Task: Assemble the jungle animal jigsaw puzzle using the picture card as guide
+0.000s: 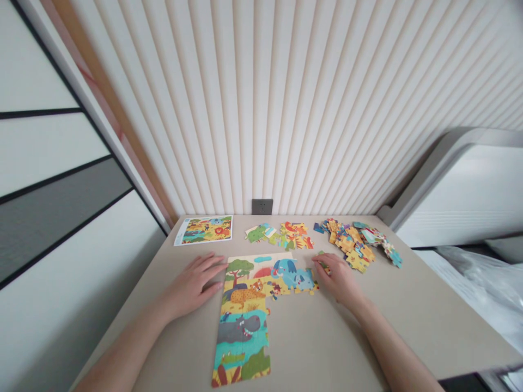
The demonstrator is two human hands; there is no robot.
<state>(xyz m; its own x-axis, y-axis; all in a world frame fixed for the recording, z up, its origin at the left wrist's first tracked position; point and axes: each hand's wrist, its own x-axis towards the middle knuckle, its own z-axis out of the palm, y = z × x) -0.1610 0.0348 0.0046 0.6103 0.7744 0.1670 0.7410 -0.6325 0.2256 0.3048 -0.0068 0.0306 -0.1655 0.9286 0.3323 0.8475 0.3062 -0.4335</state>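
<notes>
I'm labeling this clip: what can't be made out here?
Head view:
Right hand: its fingers partly cover a small puzzle piece, so any grip is unclear.
Loose puzzle pieces: overlapping, too small to read individually.
Picture card: too small for fine detail.
Left forearm, right forearm: cut off by the bottom edge.

A ribbed cream wall (261,109) fills twelve o'clock — a power socket (262,207) low down — with panelled doors (53,163) at nine, a bed (461,201) at three.
</notes>
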